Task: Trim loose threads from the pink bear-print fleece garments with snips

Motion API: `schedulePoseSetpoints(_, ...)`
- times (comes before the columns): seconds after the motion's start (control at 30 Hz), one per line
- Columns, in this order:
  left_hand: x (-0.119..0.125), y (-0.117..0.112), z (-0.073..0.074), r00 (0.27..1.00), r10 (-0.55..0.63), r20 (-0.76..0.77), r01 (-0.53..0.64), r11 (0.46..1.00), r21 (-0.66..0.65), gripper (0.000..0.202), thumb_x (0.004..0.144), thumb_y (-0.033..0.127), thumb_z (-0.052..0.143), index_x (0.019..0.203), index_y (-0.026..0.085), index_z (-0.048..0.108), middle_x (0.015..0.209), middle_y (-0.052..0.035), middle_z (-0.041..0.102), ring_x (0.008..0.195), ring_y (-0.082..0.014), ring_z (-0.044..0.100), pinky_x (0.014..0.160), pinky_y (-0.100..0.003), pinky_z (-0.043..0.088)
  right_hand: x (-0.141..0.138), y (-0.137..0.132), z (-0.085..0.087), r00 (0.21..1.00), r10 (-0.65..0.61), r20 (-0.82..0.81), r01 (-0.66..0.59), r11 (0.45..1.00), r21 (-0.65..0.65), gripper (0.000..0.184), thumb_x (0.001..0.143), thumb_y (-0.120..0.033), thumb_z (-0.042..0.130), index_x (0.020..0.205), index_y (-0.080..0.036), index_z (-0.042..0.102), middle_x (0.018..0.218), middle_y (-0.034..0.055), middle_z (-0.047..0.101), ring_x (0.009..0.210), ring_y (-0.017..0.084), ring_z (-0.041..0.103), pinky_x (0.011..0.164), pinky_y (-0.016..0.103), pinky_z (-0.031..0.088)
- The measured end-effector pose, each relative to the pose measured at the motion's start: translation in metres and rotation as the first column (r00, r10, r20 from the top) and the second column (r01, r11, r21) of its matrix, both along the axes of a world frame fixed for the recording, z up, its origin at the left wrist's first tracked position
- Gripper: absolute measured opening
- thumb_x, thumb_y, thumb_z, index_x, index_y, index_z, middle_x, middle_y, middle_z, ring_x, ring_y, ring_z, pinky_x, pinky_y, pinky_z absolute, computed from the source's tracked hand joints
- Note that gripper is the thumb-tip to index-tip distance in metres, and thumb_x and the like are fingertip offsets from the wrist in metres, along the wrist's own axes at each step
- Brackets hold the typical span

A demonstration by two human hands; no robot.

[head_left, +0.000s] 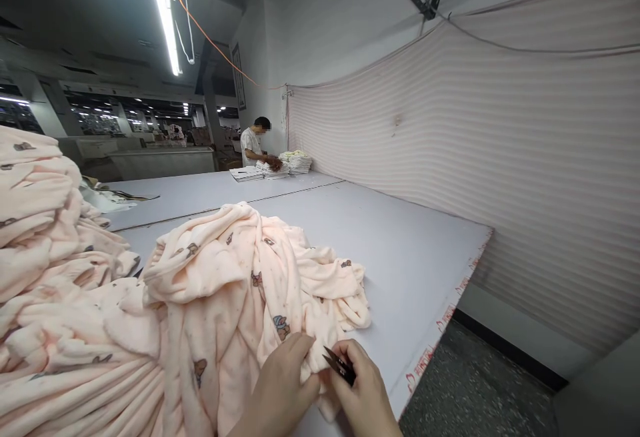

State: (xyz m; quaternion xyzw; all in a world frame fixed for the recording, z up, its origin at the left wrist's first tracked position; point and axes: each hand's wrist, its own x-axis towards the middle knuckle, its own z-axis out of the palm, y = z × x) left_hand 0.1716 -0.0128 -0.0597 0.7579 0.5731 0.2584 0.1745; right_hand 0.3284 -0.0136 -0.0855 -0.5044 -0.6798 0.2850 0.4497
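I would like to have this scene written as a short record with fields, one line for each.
Left hand: pinches the cloth
Right hand: holds dark snips, blades toward the cloth
Cloth: pale pink, small printed figures, heaped in folds
Surface: pale table, red print along its right edge
Far end: a person beside stacks
Right side: striped sheet hanging
Overhead: lit tube lamp
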Motion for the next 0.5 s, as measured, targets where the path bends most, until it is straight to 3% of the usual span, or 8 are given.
schedulePoseSetpoints(0.17, -0.008, -0.006, -0.010, 0.998, -0.045, 0.032, 0.040, 0.991, 0.126, 0.028, 0.073, 0.009, 0.047, 0.098, 0.020, 0.054, 0.091, -0.0052, 0.058, 0.086, -0.0220, 0.058, 0.074, -0.034, 0.048, 0.011, -0.012, 0.016, 0.988, 0.010, 0.154, -0.035, 0.986, 0.161, 0.028, 0.085, -0.028, 0.050, 0.109, -0.026, 0.062, 0.094, 0.0032, 0.064, 0.077, 0.017, 0.065, 0.065, 0.024, 0.050)
schedulePoseSetpoints(0.3, -0.005, -0.008, -0.007, 0.997, -0.069, 0.021, 0.064, 0.983, 0.174, 0.032, 0.072, 0.005, 0.046, 0.098, 0.021, 0.055, 0.092, -0.0053, 0.057, 0.085, -0.0212, 0.059, 0.072, -0.034, 0.050, 0.010, -0.017, 0.033, 0.882, -0.128, 0.453, -0.039, 0.939, 0.341, 0.028, 0.090, -0.026, 0.044, 0.109, -0.025, 0.064, 0.088, 0.0038, 0.067, 0.069, 0.019, 0.063, 0.062, 0.028, 0.048)
schedulePoseSetpoints(0.4, -0.004, -0.009, -0.007, 0.996, -0.062, 0.070, 0.047, 0.978, 0.204, 0.036, 0.071, 0.005, 0.049, 0.103, 0.021, 0.054, 0.091, -0.0048, 0.059, 0.086, -0.0212, 0.061, 0.074, -0.035, 0.052, 0.013, -0.017, 0.035, 0.874, -0.107, 0.473, -0.036, 0.958, 0.283, 0.026, 0.092, -0.025, 0.041, 0.104, -0.027, 0.065, 0.087, 0.0022, 0.067, 0.070, 0.018, 0.065, 0.061, 0.026, 0.048)
schedulePoseSetpoints(0.5, -0.007, -0.010, -0.007, 0.983, -0.040, 0.178, 0.003, 0.979, 0.204, 0.042, 0.072, 0.009, 0.053, 0.112, 0.021, 0.051, 0.098, -0.0062, 0.064, 0.090, -0.0210, 0.063, 0.078, -0.034, 0.052, 0.015, -0.017, 0.023, 0.930, -0.127, 0.344, 0.052, 0.974, 0.219, 0.024, 0.091, -0.034, 0.046, 0.108, -0.028, 0.062, 0.091, 0.0013, 0.066, 0.076, 0.017, 0.067, 0.060, 0.023, 0.050)
